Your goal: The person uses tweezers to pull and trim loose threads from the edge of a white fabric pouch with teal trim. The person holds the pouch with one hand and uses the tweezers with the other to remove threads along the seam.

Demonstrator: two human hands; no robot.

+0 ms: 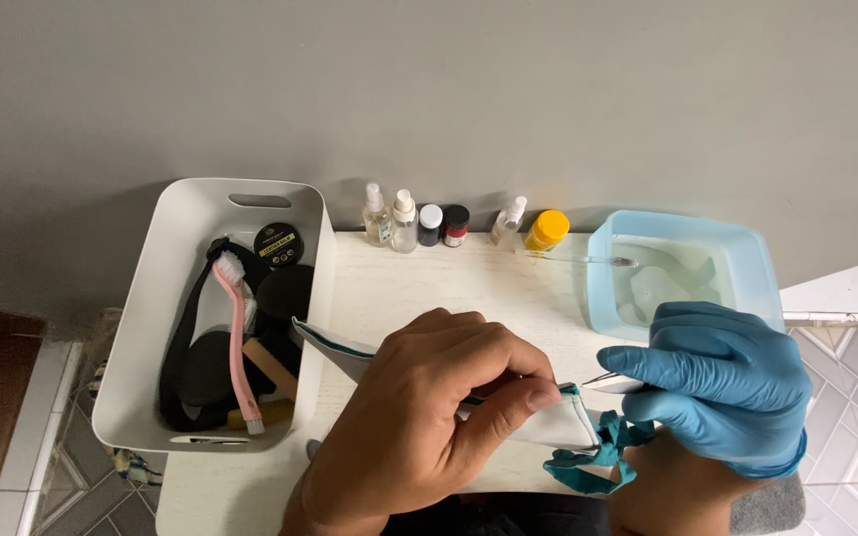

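My bare left hand point(429, 417) grips a white shoe point(548, 427) with teal trim and teal laces point(598, 462), holding it over the small white table point(449, 288). My right hand point(722, 382), in a blue glove, pinches a thin white-handled tool point(610, 380) whose tip touches the shoe near the heel edge. The shoe's far end point(325, 342) points toward the white bin. Much of the shoe is hidden under my left hand.
A white plastic bin point(151, 328) at the left holds a pink brush point(238, 337), a round black tin and dark items. Several small bottles and jars point(449, 225) line the wall. A light blue basin point(608, 298) with water sits at the right.
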